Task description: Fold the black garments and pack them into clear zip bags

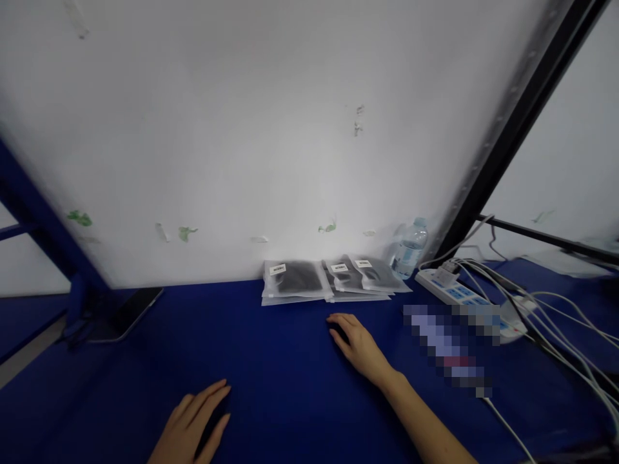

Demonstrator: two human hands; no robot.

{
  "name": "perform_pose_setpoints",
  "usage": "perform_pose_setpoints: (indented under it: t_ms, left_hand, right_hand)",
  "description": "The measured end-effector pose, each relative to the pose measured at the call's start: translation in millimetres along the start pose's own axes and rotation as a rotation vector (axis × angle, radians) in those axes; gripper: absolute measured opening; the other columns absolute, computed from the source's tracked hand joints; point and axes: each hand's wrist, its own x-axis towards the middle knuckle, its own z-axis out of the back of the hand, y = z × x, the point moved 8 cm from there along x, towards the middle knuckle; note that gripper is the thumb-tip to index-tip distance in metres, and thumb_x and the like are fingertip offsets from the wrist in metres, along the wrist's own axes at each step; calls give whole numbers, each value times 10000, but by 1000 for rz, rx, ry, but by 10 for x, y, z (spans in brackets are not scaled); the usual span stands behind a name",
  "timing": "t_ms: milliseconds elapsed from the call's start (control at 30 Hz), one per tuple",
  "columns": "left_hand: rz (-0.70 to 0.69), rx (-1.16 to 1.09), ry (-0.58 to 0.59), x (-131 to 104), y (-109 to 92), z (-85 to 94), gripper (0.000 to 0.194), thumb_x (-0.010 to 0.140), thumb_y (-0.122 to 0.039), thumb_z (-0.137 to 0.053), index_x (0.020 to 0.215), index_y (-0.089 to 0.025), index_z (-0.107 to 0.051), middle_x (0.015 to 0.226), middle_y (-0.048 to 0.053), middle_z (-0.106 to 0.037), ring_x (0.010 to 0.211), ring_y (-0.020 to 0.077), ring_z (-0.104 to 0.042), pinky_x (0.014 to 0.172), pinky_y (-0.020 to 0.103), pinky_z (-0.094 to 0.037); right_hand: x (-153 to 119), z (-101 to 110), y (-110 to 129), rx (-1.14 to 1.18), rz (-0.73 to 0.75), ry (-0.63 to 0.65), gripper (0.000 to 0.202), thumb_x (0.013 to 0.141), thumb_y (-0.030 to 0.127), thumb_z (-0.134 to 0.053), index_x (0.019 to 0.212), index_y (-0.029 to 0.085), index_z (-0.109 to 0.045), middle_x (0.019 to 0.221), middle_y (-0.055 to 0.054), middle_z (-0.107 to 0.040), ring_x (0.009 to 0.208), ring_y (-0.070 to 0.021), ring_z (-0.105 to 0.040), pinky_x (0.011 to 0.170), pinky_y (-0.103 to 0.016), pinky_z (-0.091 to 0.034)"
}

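The right hand (360, 348) is released and loosely curved near the labelled zip-lock bags (298, 280), stacked at the far edge of the blue table (271, 374). The left hand (189, 422), likewise released, is at the near left.

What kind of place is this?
Probably a workshop or factory workstation, though I can't tell which: a blue tabletop with a dark frame post on the right, clear zip bags with printed labels against the wall, and a multi-socket power strip with plugged-in cables.
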Motion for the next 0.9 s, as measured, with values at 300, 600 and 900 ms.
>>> perform_pose_setpoints:
  t_ms: [300,600,900]
  left_hand:
    - [67,0,-40,15,16,53,411,944,-361,-432,1350,-368,-491,1334,-17,-590,1226,234,-550,1014,443,-461]
    - [120,5,28,3,45,-2,426,954,-326,-426,1373,-393,-462,1375,-36,-550,1272,244,-503,1044,468,-432]
    - [145,19,75,3,106,-94,444,967,-315,-402,1406,-382,-417,1417,-28,-507,1309,252,-456,1058,487,-409]
  right_hand:
    - [-5,-45,-48,-9,2,17,240,932,250,-471,1131,233,-604,1156,-75,-631,1102,-220,-580,985,-427,-464]
    - [-11,-46,-48,-6,13,13,236,927,247,-476,1124,246,-606,1150,-72,-635,1101,-224,-585,984,-424,-471]
    - [0,-48,-58,-11,10,6,228,924,245,-490,1120,242,-605,1145,-68,-638,1098,-220,-584,986,-418,-469]
